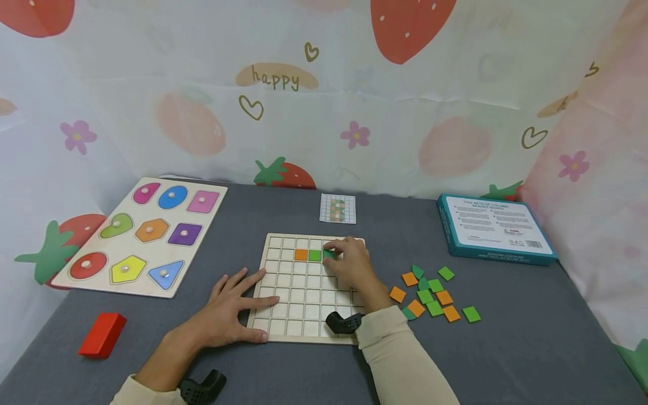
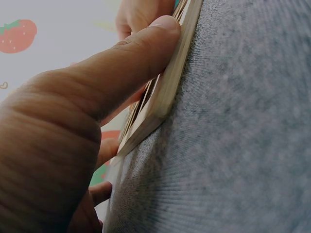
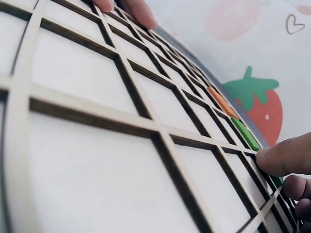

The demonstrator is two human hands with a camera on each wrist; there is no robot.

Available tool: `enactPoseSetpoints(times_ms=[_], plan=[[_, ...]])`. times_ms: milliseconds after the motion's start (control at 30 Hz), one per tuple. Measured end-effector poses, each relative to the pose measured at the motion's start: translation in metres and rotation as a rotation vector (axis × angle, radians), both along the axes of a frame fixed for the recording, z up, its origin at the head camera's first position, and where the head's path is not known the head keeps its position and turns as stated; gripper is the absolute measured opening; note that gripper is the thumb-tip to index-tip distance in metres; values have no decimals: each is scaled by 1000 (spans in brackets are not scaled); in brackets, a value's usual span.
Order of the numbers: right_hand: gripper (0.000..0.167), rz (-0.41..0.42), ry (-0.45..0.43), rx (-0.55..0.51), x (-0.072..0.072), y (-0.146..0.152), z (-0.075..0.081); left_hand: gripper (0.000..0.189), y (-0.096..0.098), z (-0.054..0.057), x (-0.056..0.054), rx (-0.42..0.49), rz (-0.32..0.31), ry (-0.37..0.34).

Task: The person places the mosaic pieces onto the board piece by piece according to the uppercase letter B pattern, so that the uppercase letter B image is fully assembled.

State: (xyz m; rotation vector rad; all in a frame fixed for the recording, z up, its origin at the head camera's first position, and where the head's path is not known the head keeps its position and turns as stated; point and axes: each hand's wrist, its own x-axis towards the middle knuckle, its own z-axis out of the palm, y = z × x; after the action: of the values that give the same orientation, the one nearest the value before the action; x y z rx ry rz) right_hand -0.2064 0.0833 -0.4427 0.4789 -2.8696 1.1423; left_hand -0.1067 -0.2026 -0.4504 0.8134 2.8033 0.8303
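A wooden grid board point(image 1: 291, 339) with square cells lies on the table. Along one of its upper rows sit an orange tile point(image 1: 301, 255) and a light green tile point(image 1: 315, 256), side by side. Just right of them, my right hand point(image 1: 350, 264) pinches a dark green tile point(image 1: 329, 254) between thumb and index finger, at the neighbouring cell; the fingers partly cover it. My left hand point(image 1: 228, 312) lies with spread fingers over the board's left edge. Its thumb point(image 2: 150, 46) rests on the board's near edge in the left wrist view.
Loose orange, light green and dark green tiles point(image 1: 435, 308) lie scattered right of the board. Behind it is a small pattern card point(image 1: 337, 208). A teal box point(image 1: 498, 229) stands at right, a shape puzzle point(image 1: 167, 270) at left, and a red block point(image 1: 103, 336) nearer.
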Motion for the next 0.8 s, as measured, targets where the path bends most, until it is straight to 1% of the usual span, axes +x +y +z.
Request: enactPoseSetpoints(times_ms=[267, 400, 467, 600, 800], plan=[[24, -8, 3, 34, 2, -1, 1, 71, 0, 0, 0, 4, -1, 0], [26, -3, 0, 26, 2, -1, 2, 71, 0, -1, -1, 3, -1, 1], [27, 4, -10, 3, 3, 1, 3, 70, 0, -2, -1, 2, -3, -4], [31, 32, 0, -40, 5, 7, 10, 70, 0, -2, -2, -2, -6, -13], [34, 64, 13, -99, 11, 19, 27, 70, -1, 0, -1, 5, -6, -12]])
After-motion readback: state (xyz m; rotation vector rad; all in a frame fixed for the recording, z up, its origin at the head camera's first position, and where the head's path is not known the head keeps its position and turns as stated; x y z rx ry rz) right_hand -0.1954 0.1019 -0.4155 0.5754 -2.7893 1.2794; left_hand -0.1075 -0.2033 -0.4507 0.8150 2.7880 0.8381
